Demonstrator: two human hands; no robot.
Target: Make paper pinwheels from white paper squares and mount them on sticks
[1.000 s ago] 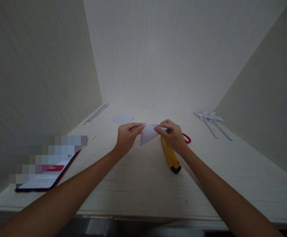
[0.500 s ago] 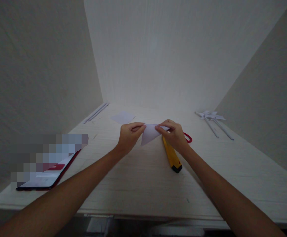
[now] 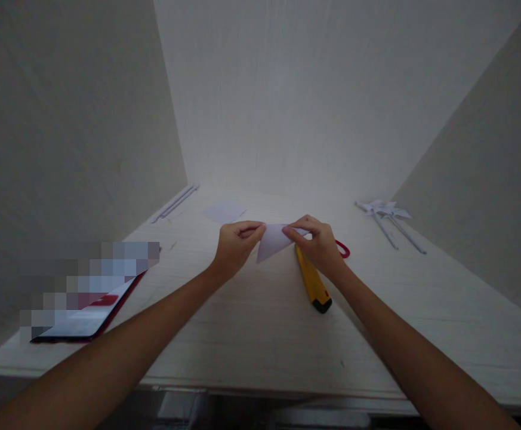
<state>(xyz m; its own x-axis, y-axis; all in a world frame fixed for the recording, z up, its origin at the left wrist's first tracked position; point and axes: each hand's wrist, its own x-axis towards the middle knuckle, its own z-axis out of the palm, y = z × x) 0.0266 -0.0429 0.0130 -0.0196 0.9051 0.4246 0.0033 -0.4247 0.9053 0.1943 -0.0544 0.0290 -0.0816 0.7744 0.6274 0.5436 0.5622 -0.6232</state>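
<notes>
A white paper folded into a triangle (image 3: 271, 242) is held just above the pale wooden table (image 3: 264, 322), its point hanging down. My left hand (image 3: 234, 246) pinches its left upper corner with closed fingers. My right hand (image 3: 317, 243) pinches its right upper corner in the same way. Under my right hand lies a yellow utility knife (image 3: 313, 282) with a black end, and beside that hand shows part of a red loop (image 3: 342, 248).
A phone in a red case (image 3: 85, 316) lies at the front left. A flat white sheet (image 3: 223, 211) and two thin white sticks (image 3: 175, 203) lie at the back left. Paper pinwheels on sticks (image 3: 388, 218) lie at the back right. Walls close in three sides.
Both hands keep their pinch on the folded paper; the view has shifted very slightly, and nothing else has moved.
</notes>
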